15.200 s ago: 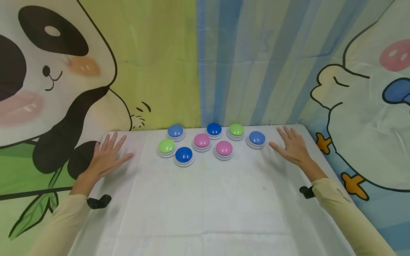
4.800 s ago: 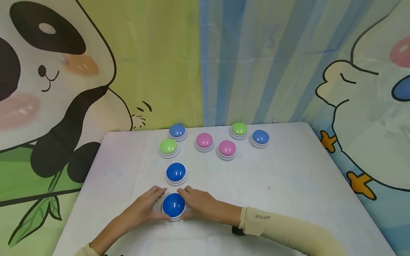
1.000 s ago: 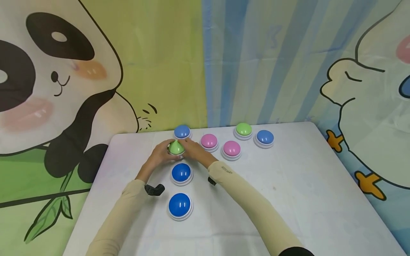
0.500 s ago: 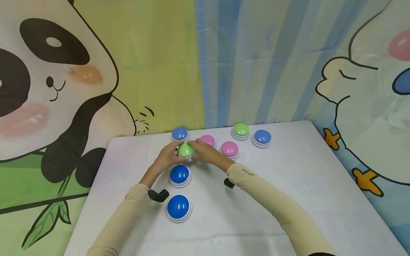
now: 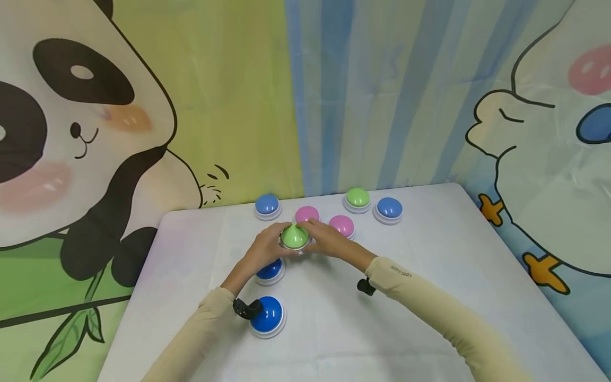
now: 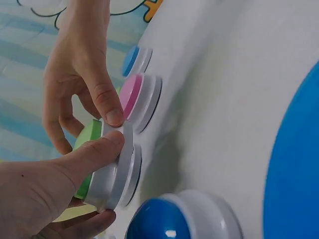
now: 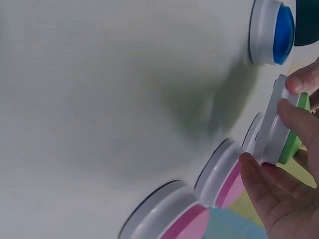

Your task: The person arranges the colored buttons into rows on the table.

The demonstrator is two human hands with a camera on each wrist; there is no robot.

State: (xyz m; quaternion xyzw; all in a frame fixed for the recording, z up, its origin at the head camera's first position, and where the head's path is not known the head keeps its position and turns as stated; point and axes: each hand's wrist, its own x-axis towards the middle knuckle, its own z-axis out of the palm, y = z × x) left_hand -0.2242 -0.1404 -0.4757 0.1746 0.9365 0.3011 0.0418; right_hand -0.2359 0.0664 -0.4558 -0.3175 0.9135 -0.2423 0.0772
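Note:
Both hands hold a green dome push button (image 5: 294, 237) on a white round base, lifted off the table. My left hand (image 5: 264, 248) grips its left side; in the left wrist view the thumb lies along the white base (image 6: 112, 169). My right hand (image 5: 329, 241) grips the other side, its thumb on the base in the right wrist view. Right behind the held button stands a pink button (image 5: 307, 213), partly covered. A dark blue button (image 5: 269, 269) sits below the left hand, and another dark blue button (image 5: 267, 314) is nearer, partly behind the wrist camera.
A second pink button (image 5: 342, 225) stands beyond the right hand. Along the back edge are a light blue button (image 5: 267, 205), a green button (image 5: 358, 198) and another light blue button (image 5: 389, 208). A printed cloth wall (image 5: 248, 95) rises behind the white table (image 5: 429, 297).
Earlier the hands lay apart and open; since then both dark blue buttons came nearer, one behind the other. Over the last second both hands lifted the left green button and carried it rightward.

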